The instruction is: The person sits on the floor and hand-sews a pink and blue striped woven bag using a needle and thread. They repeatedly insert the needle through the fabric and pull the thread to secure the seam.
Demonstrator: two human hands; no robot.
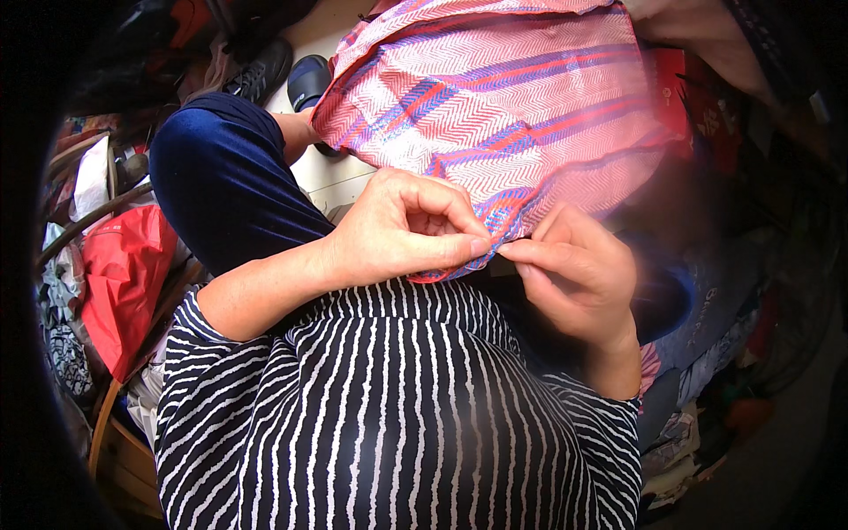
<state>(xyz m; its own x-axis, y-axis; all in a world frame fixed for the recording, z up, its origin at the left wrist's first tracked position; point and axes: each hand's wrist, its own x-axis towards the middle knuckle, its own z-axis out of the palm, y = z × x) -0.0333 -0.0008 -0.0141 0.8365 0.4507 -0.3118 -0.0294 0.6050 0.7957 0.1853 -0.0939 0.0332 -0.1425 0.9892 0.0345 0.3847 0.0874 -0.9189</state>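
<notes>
A woven cloth in pink, red, white and blue, with a zigzag pattern and stripes, lies over my lap and spreads away from me. My left hand pinches its near edge between thumb and forefinger. Close beside it, my right hand has its thumb and forefinger tips together at the same edge. Whether a small thing such as a needle is between those fingertips cannot be made out. The cloth's near corner hangs below my left hand, against my striped shirt.
To the left are a red bag, crumpled fabrics and a curved wooden piece. A dark slide sandal and a black shoe rest on the pale floor beyond my knee. Folded fabrics lie at the lower right.
</notes>
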